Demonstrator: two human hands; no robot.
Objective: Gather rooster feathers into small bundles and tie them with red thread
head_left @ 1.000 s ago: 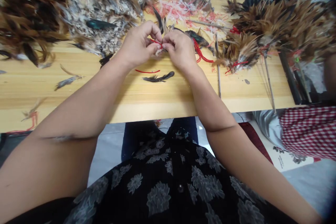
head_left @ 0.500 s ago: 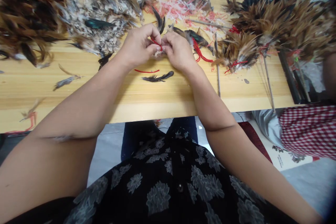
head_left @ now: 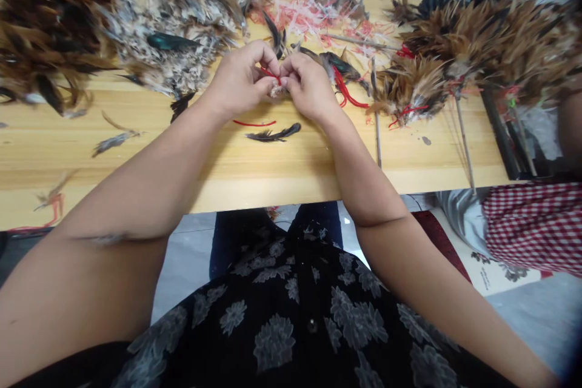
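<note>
My left hand (head_left: 240, 79) and my right hand (head_left: 309, 85) meet over the table, fingertips nearly touching. Between them a short red string (head_left: 271, 74) is pinched, stretched over the pale quill ends (head_left: 276, 91) of a small feather bundle. Dark feathers (head_left: 275, 36) stick out beyond the fingers; how they join the quills is hidden. Both hands are closed, thumbs against forefingers. On the wood just below lie a loose red string (head_left: 254, 123) and a single black feather (head_left: 275, 133). More red strings (head_left: 348, 91) lie right of my right hand.
Large feather heaps (head_left: 173, 30) cover the left of the table (head_left: 254, 179). Pink and white shredded strands (head_left: 304, 12) lie at the back. Brown feather bundles (head_left: 413, 88) and thin sticks (head_left: 464, 139) fill the right, near another person's checked clothing (head_left: 534, 224).
Both hands stay in almost the same place, still pinching at the red string. The pale quill ends between the fingers have shifted very slightly.
</note>
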